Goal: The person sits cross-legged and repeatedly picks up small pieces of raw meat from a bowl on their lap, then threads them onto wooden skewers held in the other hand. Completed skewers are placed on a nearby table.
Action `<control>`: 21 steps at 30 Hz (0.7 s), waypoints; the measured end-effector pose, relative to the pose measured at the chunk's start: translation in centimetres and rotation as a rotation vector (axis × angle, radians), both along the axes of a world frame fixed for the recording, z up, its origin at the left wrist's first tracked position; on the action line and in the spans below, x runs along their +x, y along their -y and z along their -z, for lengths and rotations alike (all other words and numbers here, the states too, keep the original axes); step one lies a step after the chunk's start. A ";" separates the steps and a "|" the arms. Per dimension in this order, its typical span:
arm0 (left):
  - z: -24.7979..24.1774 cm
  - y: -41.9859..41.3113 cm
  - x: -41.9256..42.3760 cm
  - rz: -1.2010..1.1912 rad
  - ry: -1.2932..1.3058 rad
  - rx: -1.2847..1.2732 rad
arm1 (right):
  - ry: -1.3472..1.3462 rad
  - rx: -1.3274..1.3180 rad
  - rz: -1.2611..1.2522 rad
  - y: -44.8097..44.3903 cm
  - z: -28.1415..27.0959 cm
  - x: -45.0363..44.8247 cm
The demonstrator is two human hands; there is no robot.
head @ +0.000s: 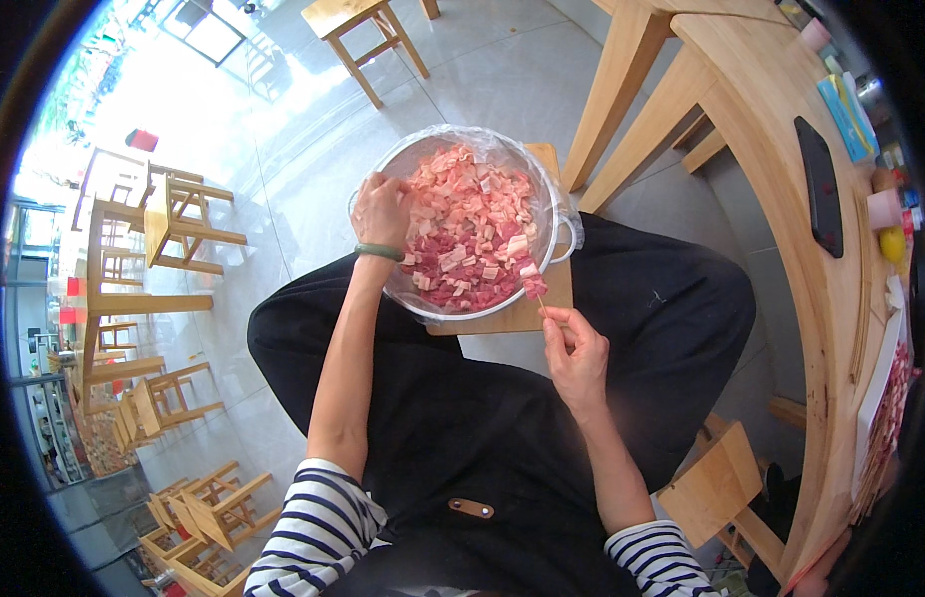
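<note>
A white two-handled colander-like basin (563, 242), lined with clear plastic film, holds a heap of cut raw meat (470, 216). Pale fatty pieces lie toward the far side and darker red cubes toward me. My right hand (578, 354) pinches the lower end of a thin wooden skewer (541, 304) just outside the near right rim. Several meat pieces (533, 282) are threaded on it, tip pointing into the basin. My left hand (382, 215), with a green bangle (380, 251) at its wrist, reaches over the left rim; its fingertips are mostly hidden beside the pale meat.
Under the basin is a wooden stool (499, 323), between my knees. At right, a curved wooden table (798, 313) bears a black tray (820, 186), loose skewers (859, 291) and a white tray (876, 388) of meat skewers. Someone else's arm (824, 563) shows lower right. Wooden stools (182, 216) stand left.
</note>
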State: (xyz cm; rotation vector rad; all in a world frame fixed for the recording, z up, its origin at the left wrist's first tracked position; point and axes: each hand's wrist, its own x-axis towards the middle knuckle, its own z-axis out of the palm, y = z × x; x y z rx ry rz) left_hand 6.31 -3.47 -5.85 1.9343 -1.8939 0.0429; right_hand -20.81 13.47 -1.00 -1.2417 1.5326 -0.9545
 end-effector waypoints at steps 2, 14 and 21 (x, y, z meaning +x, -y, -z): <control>0.1 -0.5 -0.2 -0.026 0.091 0.297 | -0.002 -0.074 0.004 0.0 0.0 0.1; 3.0 -1.0 -0.2 -0.031 0.138 0.258 | -0.004 -0.076 -0.001 -0.1 0.2 0.1; 2.1 0.1 1.3 0.072 -0.348 0.335 | 0.009 -0.046 -0.005 -0.1 0.0 0.2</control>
